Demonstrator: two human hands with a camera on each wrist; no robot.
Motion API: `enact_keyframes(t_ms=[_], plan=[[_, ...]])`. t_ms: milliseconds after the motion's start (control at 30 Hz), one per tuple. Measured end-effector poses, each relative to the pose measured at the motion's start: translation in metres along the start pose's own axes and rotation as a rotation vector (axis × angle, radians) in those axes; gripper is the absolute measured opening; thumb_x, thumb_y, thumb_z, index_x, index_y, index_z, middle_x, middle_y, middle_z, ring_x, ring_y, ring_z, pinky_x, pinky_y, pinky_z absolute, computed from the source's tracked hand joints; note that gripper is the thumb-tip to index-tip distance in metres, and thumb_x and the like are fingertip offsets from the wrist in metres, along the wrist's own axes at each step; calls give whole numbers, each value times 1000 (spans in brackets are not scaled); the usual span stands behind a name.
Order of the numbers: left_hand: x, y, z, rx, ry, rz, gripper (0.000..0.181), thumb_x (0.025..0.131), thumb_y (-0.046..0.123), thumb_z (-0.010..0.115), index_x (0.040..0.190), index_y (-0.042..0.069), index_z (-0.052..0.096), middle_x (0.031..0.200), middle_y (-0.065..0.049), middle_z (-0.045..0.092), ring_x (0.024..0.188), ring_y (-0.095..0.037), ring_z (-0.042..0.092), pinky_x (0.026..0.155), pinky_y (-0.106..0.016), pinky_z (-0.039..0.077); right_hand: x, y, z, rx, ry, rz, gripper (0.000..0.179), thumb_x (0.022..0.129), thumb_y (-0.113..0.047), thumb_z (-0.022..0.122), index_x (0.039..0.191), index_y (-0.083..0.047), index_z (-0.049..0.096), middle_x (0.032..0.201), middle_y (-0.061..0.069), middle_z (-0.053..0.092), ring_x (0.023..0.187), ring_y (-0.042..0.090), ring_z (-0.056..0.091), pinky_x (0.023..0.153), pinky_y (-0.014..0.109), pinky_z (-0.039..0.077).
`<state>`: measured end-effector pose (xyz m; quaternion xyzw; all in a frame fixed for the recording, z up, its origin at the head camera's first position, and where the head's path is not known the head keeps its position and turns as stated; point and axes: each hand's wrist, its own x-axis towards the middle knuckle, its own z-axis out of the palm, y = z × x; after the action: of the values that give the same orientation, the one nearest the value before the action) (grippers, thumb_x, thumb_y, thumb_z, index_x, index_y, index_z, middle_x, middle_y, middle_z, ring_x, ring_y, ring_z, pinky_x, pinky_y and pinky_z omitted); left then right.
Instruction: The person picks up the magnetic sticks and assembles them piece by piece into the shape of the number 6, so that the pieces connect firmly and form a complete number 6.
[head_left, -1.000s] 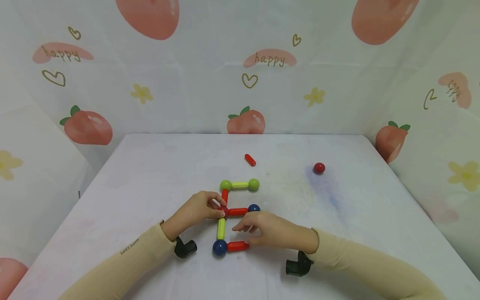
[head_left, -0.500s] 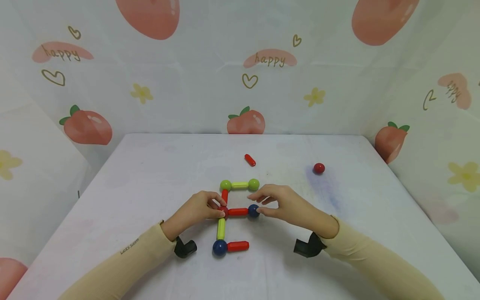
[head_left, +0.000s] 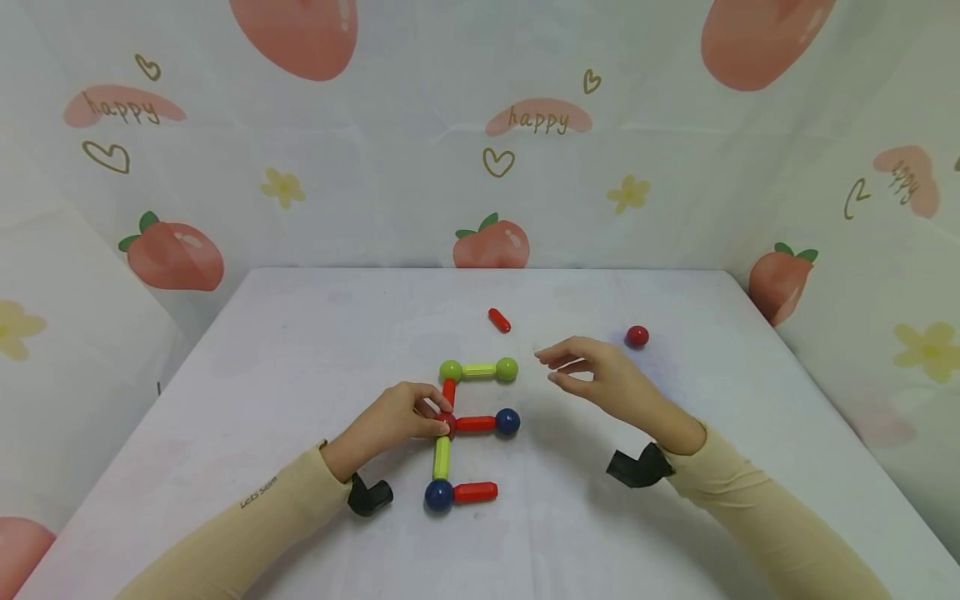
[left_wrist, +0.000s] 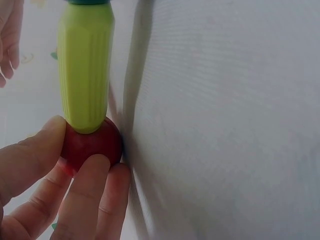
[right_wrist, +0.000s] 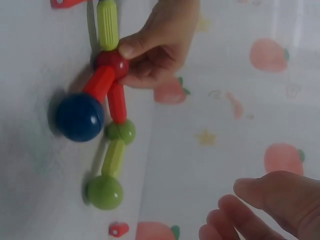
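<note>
My left hand (head_left: 401,417) pinches the red ball (left_wrist: 92,147) at the middle joint of an E-shaped figure of balls and rods. From that ball a yellow-green rod (head_left: 442,458) runs toward me to a blue ball (head_left: 438,496), which carries a red rod (head_left: 476,492). Another red rod (head_left: 476,424) leads right to a second blue ball (right_wrist: 80,117). Away from me, a short red rod (right_wrist: 117,102) joins a green ball (head_left: 451,371), a yellow-green rod (head_left: 479,371) and a green ball (head_left: 507,369). My right hand (head_left: 600,375) hovers right of the figure, fingers relaxed, holding nothing.
A loose red rod (head_left: 498,320) lies beyond the figure on the white table (head_left: 337,317). To the right, past my right hand, sits a loose red ball (head_left: 637,337). A fruit-printed cloth (head_left: 375,167) hangs behind the table.
My right hand has moved from beside the near red rod, past the right blue ball, away from me and to the right. My left hand still holds the red ball in place.
</note>
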<state>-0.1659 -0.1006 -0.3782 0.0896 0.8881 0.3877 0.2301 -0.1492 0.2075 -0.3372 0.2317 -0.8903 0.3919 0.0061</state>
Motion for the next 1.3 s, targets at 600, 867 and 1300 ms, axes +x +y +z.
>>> enact_keyframes(t_ms=[600,867,1300], plan=[[1,-2,1,32,16,1,19,86,13,82,103,12,73,90,-4,72,79,-14,64,69,-25,51,36,30,9,26,77,83,30,95,-5,69,125,-3,68,121,19,72,110,31,71,95,43,58],[1,-1,1,17,12,-2,19,87,12,81,103,11,72,90,-4,73,80,-14,65,71,-25,53,72,47,19,58,108,138,31,96,-4,68,127,1,66,125,19,71,115,32,69,99,45,56],[0,1,1,16,15,-11,19,87,13,81,104,12,73,90,-4,73,80,-14,64,71,-26,54,126,65,27,65,60,273,41,97,-12,68,136,-2,61,134,19,65,124,35,64,104,48,53]])
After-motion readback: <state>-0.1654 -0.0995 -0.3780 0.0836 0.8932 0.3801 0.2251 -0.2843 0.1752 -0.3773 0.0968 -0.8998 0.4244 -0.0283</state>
